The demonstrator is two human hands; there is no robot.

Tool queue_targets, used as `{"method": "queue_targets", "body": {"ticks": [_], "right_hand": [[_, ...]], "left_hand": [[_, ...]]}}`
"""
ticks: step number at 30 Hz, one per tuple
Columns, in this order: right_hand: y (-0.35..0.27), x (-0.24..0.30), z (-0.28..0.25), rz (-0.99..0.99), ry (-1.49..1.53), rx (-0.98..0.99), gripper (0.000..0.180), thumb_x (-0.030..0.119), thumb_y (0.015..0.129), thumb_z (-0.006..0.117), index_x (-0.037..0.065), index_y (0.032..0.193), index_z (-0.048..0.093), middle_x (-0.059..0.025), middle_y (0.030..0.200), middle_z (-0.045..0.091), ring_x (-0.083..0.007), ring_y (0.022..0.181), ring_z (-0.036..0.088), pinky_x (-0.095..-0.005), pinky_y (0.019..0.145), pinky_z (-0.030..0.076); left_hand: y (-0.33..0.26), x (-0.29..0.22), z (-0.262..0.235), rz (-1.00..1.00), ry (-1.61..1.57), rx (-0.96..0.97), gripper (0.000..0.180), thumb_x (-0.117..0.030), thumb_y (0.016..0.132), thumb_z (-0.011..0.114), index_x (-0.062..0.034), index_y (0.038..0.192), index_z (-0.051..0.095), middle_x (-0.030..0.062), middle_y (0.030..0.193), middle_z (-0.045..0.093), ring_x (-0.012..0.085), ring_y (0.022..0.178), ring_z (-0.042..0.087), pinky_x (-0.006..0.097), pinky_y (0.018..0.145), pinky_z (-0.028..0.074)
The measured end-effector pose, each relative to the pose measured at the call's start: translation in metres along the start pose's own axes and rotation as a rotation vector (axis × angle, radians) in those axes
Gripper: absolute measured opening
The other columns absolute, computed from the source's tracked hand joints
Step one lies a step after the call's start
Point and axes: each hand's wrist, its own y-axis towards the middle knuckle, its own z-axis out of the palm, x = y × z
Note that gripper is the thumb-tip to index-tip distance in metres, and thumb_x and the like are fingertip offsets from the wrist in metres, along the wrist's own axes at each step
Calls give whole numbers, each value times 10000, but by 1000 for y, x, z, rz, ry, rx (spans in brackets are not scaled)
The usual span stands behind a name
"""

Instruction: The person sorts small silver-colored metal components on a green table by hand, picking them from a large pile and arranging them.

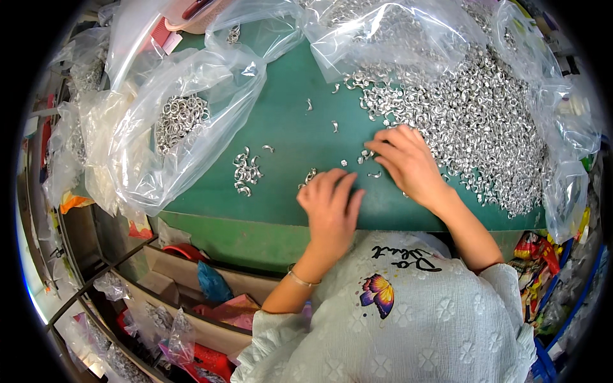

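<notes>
My left hand (330, 207) hovers near the front edge of the green table, fingers bent and apart, with no object visible in it. A few small silver metal pieces (310, 175) show beside its fingertips, partly hidden by them. Close to the big heap, my right hand (408, 161) has its fingers spread, the tips beside a couple of curved silver pieces (365, 155). Right of it spreads the large heap of small curved silver metal pieces (472, 115). Between the hands lie single loose pieces (343, 163). Farther left is a small cluster of curved pieces (246, 171).
A clear plastic bag (217, 96) on the left holds a pile of silver rings (182, 120). Clear plastic film (389, 38) covers the heap's far part. A pink basket (198, 16) stands at the back left. Below the table are open drawers (172, 281) with bags.
</notes>
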Motion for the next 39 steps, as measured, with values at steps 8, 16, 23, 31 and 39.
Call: {"method": "queue_targets", "body": {"ticks": [8,16,23,31,39], "right_hand": [[-27,-9,-28,-18,-51,185,83,82,787,661,51,864,655,-48,914,561,-233,881,511,-350,782,401],[-46,0,-38,107,203,248,137,49,826,636,15,959,636,-104,956,570,-294,977,550,-397,850,453],[-39,-9,-47,119,343,267,216,48,848,633,-10,1055,616,-148,1020,592,-340,964,581,-412,826,484],[47,14,22,98,83,-4,315,83,824,674,29,1117,572,-120,1070,546,-335,962,584,-412,797,497],[43,-14,3,66,97,240,95,29,837,600,15,901,531,-146,920,521,-356,808,576,-432,697,486]], "left_hand": [[13,-2,21,52,-31,11,152,-64,762,736,-77,893,660,34,926,559,227,882,521,377,800,332],[1,-24,38,109,-248,118,164,-15,791,688,-6,945,632,100,944,566,270,849,549,374,733,424],[-8,-27,26,-25,-504,83,236,52,807,655,-11,1034,648,153,1030,629,301,956,612,353,827,493],[17,18,-9,-139,134,-65,272,-14,811,687,-41,1077,635,97,1112,567,269,1035,534,368,911,367],[1,52,-18,-134,130,-167,181,-23,831,672,-46,1007,635,98,1092,548,277,974,523,398,813,369]]}}
